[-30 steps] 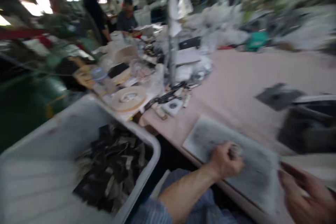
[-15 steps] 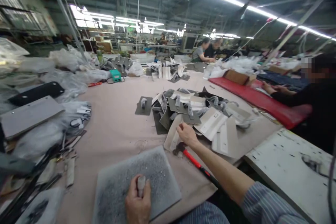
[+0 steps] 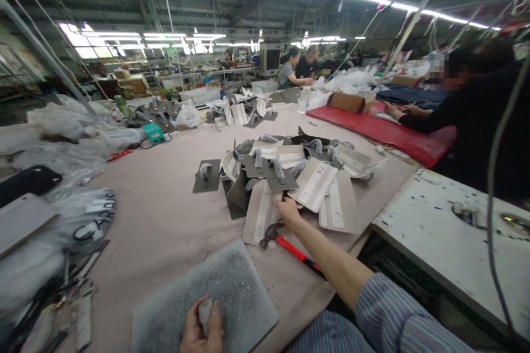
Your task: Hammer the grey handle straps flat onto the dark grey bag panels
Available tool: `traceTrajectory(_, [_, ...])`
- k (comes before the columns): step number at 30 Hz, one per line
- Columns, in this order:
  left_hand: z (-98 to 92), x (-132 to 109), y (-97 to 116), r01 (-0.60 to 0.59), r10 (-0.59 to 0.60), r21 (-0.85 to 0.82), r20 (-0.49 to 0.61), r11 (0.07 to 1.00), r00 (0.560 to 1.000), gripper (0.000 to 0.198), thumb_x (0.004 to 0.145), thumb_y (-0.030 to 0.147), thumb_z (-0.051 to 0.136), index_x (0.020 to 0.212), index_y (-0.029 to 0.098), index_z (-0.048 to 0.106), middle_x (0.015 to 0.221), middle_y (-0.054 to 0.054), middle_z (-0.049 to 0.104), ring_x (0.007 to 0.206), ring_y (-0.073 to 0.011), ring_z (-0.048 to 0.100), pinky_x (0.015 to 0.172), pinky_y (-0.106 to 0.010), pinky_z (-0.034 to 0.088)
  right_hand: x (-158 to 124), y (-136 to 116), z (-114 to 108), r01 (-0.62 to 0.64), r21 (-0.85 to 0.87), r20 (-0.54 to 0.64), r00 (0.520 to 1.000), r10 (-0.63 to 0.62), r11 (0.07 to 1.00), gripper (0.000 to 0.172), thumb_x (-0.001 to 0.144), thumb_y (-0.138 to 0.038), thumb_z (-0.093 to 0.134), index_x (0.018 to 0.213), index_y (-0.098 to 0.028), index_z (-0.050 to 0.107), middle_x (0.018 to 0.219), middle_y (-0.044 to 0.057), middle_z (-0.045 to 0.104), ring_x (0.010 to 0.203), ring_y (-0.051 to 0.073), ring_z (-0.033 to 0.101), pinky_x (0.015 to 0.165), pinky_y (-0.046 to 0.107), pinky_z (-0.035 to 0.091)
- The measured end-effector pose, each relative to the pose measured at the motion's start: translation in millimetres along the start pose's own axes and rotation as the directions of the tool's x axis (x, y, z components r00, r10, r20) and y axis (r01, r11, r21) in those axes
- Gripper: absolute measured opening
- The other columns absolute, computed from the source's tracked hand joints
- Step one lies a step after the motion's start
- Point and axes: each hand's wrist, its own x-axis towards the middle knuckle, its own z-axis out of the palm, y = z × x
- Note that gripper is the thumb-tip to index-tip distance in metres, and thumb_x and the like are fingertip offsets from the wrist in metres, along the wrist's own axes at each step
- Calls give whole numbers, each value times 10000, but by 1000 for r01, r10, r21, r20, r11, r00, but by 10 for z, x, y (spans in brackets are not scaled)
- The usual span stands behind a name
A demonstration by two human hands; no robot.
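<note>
My left hand (image 3: 202, 328) is closed round a short, grey, blunt-ended rod (image 3: 205, 311), upright over a worn grey slab (image 3: 236, 292). My right hand (image 3: 289, 212) reaches forward to the heap, its fingers pinched at the right edge of a beige panel (image 3: 260, 209) with a paler strip down its middle. The fingertips are partly hidden. Just below this panel and my right wrist lies a claw hammer (image 3: 292, 248) with a red and black handle. The heap holds several beige panels (image 3: 317, 183) and dark grey panels (image 3: 256, 166) with plastic-wrapped handles.
A separate grey panel (image 3: 207, 175) lies left of the heap. Tools and scraps (image 3: 85, 309) line the left edge, near plastic bags (image 3: 66, 154). A white table (image 3: 439, 231) adjoins at right; beyond it a co-worker in black (image 3: 476, 121) sits by a red sheet (image 3: 385, 129).
My right hand has shifted from above the beige panel to its right edge. My left hand keeps the grey rod over the slab. The whole view has turned to the right.
</note>
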Motion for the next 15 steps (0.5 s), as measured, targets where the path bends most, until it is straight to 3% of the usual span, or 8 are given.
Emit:
traceTrajectory(2, [-14,13,9,45,-43,-74,31,996,999,520,742,641,626,1017,201,650,489,47,572,473,-194,579,511,-283,478,36,-114,31,49,89,117,991,-59,995,367,784,-444,637,891,-98,698,755,97,711,758,238,662,676,318,516])
traceTrajectory(5, [-35,37,8,108,-84,-216,117,970,990,606,730,637,668,1114,171,612,614,13,660,549,-199,630,561,-304,529,17,-311,10,148,182,285,938,-196,972,344,731,-447,704,762,-104,709,681,62,681,721,229,644,689,327,520])
traceTrajectory(7, [-53,50,18,148,-97,-313,172,938,980,623,742,600,695,1175,168,573,704,1,689,583,-185,650,596,-308,556,-56,-458,-38,212,233,345,894,-285,949,316,744,-434,697,756,-118,719,733,42,688,791,225,641,765,325,515])
traceTrajectory(9, [-76,61,44,190,-113,-403,207,895,972,606,747,562,721,1186,177,556,768,3,691,610,-165,662,610,-295,565,-197,-593,-99,327,289,334,847,-415,900,276,805,-405,646,840,-147,738,862,31,706,907,221,632,866,325,491])
traceTrajectory(11, [-107,77,79,250,-150,-497,233,831,961,578,735,536,751,1156,188,562,795,13,683,633,-150,673,633,-287,574,-417,-669,-163,541,311,268,739,-618,781,260,864,-370,599,972,-182,743,1024,48,709,1019,220,613,952,349,460])
traceTrajectory(13, [-151,102,112,318,-195,-590,264,742,945,561,686,513,801,1091,193,581,812,16,682,695,-157,693,704,-309,591,-711,-627,-218,747,259,251,561,-789,613,279,904,-345,574,1101,-217,724,1182,80,683,1111,233,591,1007,401,436])
traceTrajectory(15, [-210,132,134,359,-226,-657,281,663,933,549,625,470,854,1026,196,598,843,8,693,786,-181,709,784,-348,595,-1042,-441,-252,846,193,377,403,-834,496,313,943,-311,527,1209,-270,688,1299,74,643,1213,242,548,1060,450,403])
